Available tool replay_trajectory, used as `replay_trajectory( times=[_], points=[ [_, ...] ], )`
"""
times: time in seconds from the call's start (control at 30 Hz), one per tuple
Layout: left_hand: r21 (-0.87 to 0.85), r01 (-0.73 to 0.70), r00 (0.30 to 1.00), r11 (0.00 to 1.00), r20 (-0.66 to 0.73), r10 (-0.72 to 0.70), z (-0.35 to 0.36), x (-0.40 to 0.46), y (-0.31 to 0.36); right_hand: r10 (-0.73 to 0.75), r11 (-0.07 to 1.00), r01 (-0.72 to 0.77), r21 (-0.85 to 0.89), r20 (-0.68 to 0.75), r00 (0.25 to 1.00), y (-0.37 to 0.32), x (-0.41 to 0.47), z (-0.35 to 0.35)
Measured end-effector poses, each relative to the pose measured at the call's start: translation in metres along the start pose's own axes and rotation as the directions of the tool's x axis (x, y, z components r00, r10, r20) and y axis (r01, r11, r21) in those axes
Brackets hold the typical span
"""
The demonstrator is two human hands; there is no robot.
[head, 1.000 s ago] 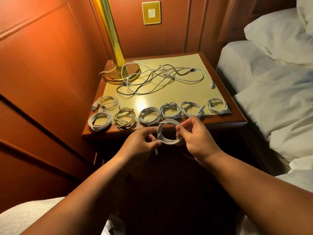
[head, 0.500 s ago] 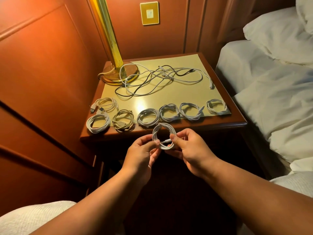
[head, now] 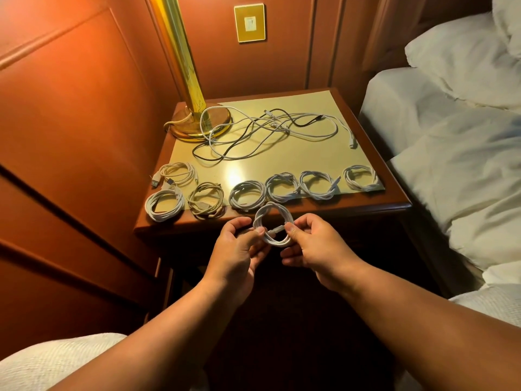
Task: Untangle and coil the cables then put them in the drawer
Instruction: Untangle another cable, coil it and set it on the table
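- My left hand (head: 239,249) is curled, and its thumb and first finger pinch the white coil (head: 273,227) on the coil's 9 o'clock side.
- My right hand (head: 315,246) is curled too; its thumb and first finger pinch the loose end of the cable, which lies across the middle of the coil, at about 3 o'clock.
- The coil stands almost upright between both hands, just in front of the front edge of the nightstand (head: 310,211) — it does not touch the wood, as far as I can see.
- From my hands, at 12 o'clock and near, a row of finished coils (head: 282,189) lies along the front of the nightstand top; six are in the row, and one more coil (head: 176,173) lies behind the row at its left end, about 10 o'clock from my hands.
- Farther at 12 o'clock the tangled cables (head: 270,131) lie spread on the top, white ones and a dark one crossing each other; one white loop lies over the lamp base (head: 197,122) at 11 o'clock.
- A bed (head: 451,142) with white sheets is at 2 o'clock, beside the nightstand.
- I cannot tell where the drawer is — the front of the nightstand under my hands is too dark.
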State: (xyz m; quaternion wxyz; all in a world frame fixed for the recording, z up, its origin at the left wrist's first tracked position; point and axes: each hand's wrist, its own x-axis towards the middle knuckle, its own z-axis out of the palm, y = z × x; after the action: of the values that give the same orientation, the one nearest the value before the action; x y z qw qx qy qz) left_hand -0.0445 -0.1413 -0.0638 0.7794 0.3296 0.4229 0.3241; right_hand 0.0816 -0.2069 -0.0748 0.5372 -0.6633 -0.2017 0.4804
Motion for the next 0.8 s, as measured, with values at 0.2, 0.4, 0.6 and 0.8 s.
replay_trajectory(
  times=[0.2,0.4,0.6,0.8],
  points=[
    [0.057,-0.114,0.993,0.992,0.023,0.113,0.000,-0.001,-0.003,0.020,0.999,-0.020,0.047,0.017,1.000,-0.004,0.000,-0.001],
    [0.163,-0.233,0.972,0.959,0.039,0.230,0.002,-0.004,-0.009,0.069,0.996,-0.070,0.056,0.022,0.997,-0.002,0.003,-0.002],
    [0.393,-0.360,0.933,0.846,0.179,0.314,-0.003,-0.001,0.002,0.179,0.960,-0.204,0.193,0.136,0.974,-0.015,0.002,-0.010],
    [0.487,-0.505,0.858,0.713,0.372,0.354,-0.003,-0.004,0.010,0.140,0.989,-0.146,0.026,0.151,0.979,-0.017,-0.008,-0.013]
  ],
)
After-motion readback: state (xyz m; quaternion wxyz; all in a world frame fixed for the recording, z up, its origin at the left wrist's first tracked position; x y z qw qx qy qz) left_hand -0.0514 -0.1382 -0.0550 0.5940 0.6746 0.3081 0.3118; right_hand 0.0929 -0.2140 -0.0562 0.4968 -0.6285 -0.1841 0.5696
